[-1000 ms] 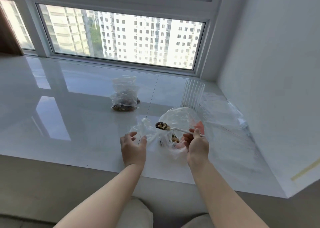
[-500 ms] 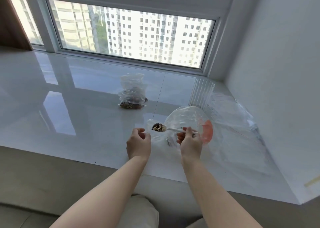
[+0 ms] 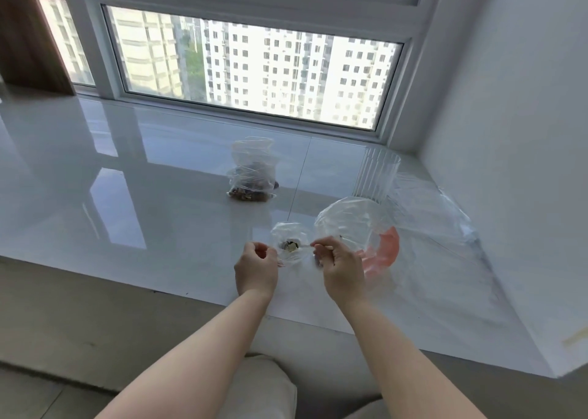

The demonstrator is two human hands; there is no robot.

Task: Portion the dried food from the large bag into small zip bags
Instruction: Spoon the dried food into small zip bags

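Gleaming white sill (image 3: 133, 202) spans beneath window (image 3: 254, 68), beside white wall (image 3: 509, 100).

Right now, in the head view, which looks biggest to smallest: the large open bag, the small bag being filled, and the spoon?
1. large open bag
2. small bag
3. spoon, clearly smallest

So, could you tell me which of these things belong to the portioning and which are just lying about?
In use:
left hand holding the small zip bag
right hand holding the spoon
large bag
filled bags

Lying about:
ribbed glass
loose plastic sheet
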